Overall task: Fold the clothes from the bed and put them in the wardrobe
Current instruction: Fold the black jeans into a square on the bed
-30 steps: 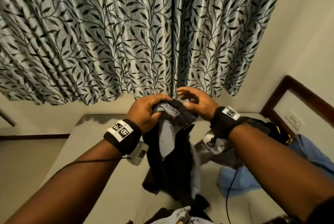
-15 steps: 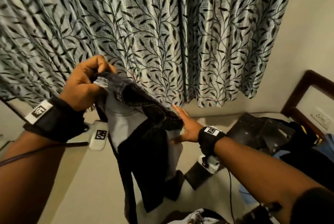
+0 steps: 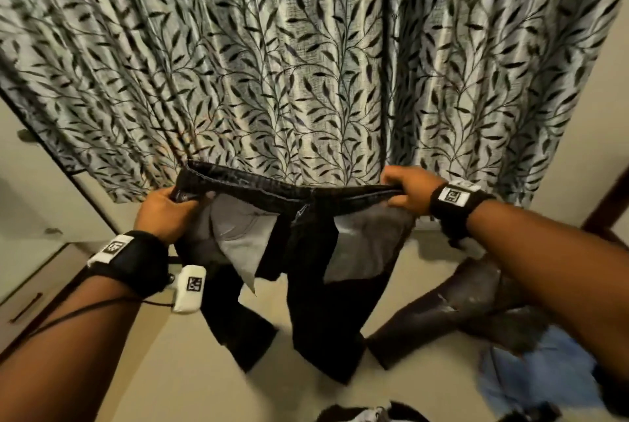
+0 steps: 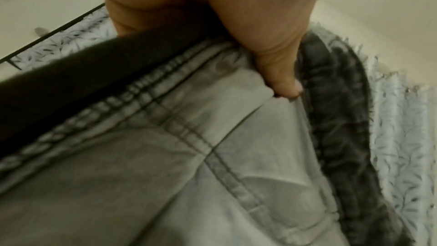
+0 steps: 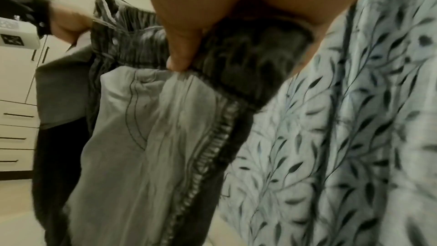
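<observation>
A pair of black jeans (image 3: 316, 312), turned inside out with grey pocket linings showing, hangs in the air over the bed (image 3: 177, 374). My left hand (image 3: 163, 214) grips the waistband's left end, and my right hand (image 3: 406, 191) grips its right end, so the waistband is stretched flat between them. In the left wrist view my thumb (image 4: 279, 74) pinches the jeans (image 4: 165, 175) at the pocket lining. In the right wrist view my thumb (image 5: 182, 51) presses on the dark waistband of the jeans (image 5: 146, 137). The legs dangle down toward the mattress.
A leaf-patterned curtain (image 3: 306, 64) hangs right behind the jeans. More clothes lie on the bed at right: a dark garment (image 3: 452, 316) and a light blue one (image 3: 531, 374). Cream wardrobe drawers (image 5: 16, 128) stand at left. A wooden headboard (image 3: 609, 214) is at far right.
My right hand took hold of the waistband's right end and pulled away from the left, spreading the jeans from a bunched handful into a flat, stretched waistband. My left hand came down.
</observation>
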Motion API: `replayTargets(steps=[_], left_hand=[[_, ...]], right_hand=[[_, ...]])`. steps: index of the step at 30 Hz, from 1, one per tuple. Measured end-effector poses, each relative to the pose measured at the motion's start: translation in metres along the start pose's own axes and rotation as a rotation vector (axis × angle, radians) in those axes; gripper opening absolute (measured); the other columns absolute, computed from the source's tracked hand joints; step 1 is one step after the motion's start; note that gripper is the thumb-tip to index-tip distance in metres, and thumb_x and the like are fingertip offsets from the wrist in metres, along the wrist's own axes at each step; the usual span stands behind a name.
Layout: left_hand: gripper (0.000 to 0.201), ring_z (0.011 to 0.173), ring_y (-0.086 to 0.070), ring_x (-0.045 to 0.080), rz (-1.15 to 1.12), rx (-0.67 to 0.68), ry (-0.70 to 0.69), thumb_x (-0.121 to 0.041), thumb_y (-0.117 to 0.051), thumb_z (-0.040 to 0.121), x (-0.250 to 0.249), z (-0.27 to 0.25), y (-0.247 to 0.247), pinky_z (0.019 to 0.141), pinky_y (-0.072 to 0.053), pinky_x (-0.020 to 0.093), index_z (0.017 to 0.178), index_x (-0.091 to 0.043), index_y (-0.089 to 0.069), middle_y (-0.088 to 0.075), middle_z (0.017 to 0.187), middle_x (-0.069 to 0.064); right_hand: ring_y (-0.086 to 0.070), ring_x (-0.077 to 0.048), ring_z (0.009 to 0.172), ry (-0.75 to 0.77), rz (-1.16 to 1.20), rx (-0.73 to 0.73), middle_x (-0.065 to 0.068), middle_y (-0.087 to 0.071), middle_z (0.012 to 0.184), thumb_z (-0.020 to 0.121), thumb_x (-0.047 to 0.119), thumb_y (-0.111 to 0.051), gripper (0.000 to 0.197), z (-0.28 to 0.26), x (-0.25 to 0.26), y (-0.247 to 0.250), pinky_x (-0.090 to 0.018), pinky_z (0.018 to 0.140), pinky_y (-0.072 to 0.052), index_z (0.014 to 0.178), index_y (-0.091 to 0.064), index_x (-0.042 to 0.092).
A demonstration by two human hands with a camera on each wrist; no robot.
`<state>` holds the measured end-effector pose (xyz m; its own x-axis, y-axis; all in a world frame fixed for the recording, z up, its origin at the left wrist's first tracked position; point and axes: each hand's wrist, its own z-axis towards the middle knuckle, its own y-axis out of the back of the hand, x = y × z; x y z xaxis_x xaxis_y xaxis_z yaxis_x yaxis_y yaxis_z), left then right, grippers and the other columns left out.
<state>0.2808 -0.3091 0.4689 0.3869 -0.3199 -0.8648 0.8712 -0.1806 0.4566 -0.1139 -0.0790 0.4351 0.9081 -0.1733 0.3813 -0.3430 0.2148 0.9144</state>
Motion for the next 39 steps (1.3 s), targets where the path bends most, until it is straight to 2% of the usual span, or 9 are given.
replayTargets(steps=[2,5,10,15,20,27,32,35,39], left_hand=[[0.030,0.070,-0.068,0.002,-0.073,0.022,-0.089,-0.013,-0.082,0.083,-0.008,0.002,0.003,0.064,-0.055,0.014,0.112,-0.014,-0.075,-0.077,0.089,-0.001],[0.094,0.102,-0.067,0.010,0.179,0.156,-0.420,-0.007,-0.080,0.086,-0.020,0.008,0.012,0.087,-0.053,0.025,0.150,-0.053,-0.028,-0.065,0.127,-0.002],[0.032,0.067,-0.070,0.034,0.790,0.202,-1.013,-0.049,-0.056,0.078,-0.056,0.030,0.028,0.054,-0.057,0.039,0.107,-0.034,-0.057,-0.070,0.085,0.006],[0.043,0.052,-0.053,0.016,0.846,0.272,-0.884,-0.079,-0.068,0.071,-0.091,0.054,0.032,0.051,-0.040,0.026,0.070,-0.037,-0.056,-0.052,0.060,-0.013],[0.034,0.061,-0.055,0.018,0.620,0.197,-0.873,-0.045,-0.083,0.078,-0.112,0.059,0.019,0.055,-0.040,0.027,0.071,-0.051,-0.050,-0.053,0.069,-0.013],[0.013,0.067,-0.058,0.020,0.581,0.173,-0.809,-0.063,-0.069,0.076,-0.100,0.080,0.031,0.058,-0.048,0.034,0.072,-0.062,-0.057,-0.056,0.075,-0.008],[0.043,0.070,-0.059,0.027,0.570,0.099,-0.673,-0.064,-0.069,0.071,-0.103,0.091,0.037,0.061,-0.047,0.037,0.076,-0.021,-0.073,-0.059,0.072,-0.001],[0.047,0.066,-0.054,0.027,0.581,0.026,-0.786,-0.057,-0.072,0.072,-0.107,0.092,0.044,0.057,-0.042,0.035,0.070,-0.011,-0.071,-0.056,0.072,0.002],[0.048,0.067,-0.055,0.028,0.613,0.012,-0.942,-0.055,-0.071,0.069,-0.116,0.083,0.048,0.058,-0.045,0.034,0.068,-0.008,-0.074,-0.060,0.073,0.004]], right_hand=[[-0.057,-0.022,0.075,0.027,-0.066,-0.110,0.010,-0.057,0.081,0.089,0.030,-0.074,0.033,-0.003,-0.001,0.041,-0.031,0.068,-0.039,0.098,-0.044,0.038],[-0.059,-0.026,0.083,0.155,-0.181,-0.209,0.004,-0.062,0.094,0.094,0.027,-0.068,0.017,-0.010,-0.001,0.084,-0.032,0.070,-0.042,0.105,-0.056,0.023],[-0.063,-0.024,0.090,0.249,-0.418,-0.096,0.001,-0.063,0.103,0.097,0.035,-0.059,0.016,-0.016,-0.011,0.137,-0.036,0.073,-0.051,0.098,-0.069,0.023],[-0.060,-0.018,0.092,0.155,-0.450,-0.061,0.007,-0.061,0.099,0.096,0.034,-0.066,0.014,-0.026,-0.010,0.155,-0.024,0.072,-0.038,0.106,-0.072,0.026],[-0.058,-0.014,0.080,0.069,-0.330,0.052,0.015,-0.055,0.086,0.079,0.051,-0.082,0.036,-0.036,-0.016,0.130,-0.023,0.067,-0.038,0.102,-0.062,0.032],[-0.058,0.001,0.087,0.102,-0.108,-0.072,0.019,-0.060,0.099,0.069,0.088,-0.059,0.064,-0.067,-0.014,0.103,-0.023,0.076,-0.047,0.118,-0.050,0.047],[-0.062,-0.009,0.097,0.115,-0.131,-0.038,0.016,-0.067,0.109,0.077,0.044,-0.084,0.051,-0.059,0.013,0.135,-0.025,0.086,-0.048,0.120,-0.058,0.051],[-0.060,-0.004,0.099,0.124,-0.216,-0.006,0.019,-0.066,0.114,0.077,0.053,-0.079,0.046,-0.059,0.013,0.153,-0.025,0.087,-0.049,0.119,-0.064,0.042],[-0.060,-0.017,0.071,0.084,-0.388,0.207,0.001,-0.063,0.076,0.070,0.077,-0.068,0.048,-0.055,0.009,0.155,-0.033,0.063,-0.050,0.078,-0.063,0.030]])
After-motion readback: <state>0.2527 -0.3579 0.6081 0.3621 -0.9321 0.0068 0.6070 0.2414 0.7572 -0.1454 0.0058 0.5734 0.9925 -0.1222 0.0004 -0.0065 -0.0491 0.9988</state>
